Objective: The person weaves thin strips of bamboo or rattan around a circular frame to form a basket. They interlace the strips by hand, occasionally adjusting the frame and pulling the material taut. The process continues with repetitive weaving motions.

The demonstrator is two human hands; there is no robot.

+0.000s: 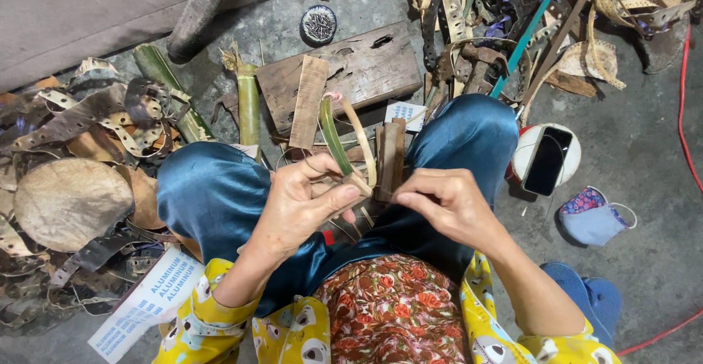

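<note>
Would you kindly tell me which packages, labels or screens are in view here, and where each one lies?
White printed package: flat, blue lettering, on the floor at lower left beside the knee.
Small printed card: white and blue, by the wooden board.
Phone: dark blank screen, lying on a round white lid, right of the knee.

We held both hands close together above our lap, forearms angled inward from the yellow sleeves. Our left hand (296, 203) was curled, thumb extended toward the middle, fingers (322, 165) pinched shut. Our right hand (450, 203) was cupped palm-down, its fingers (410, 188) bent and pressed together.
</note>
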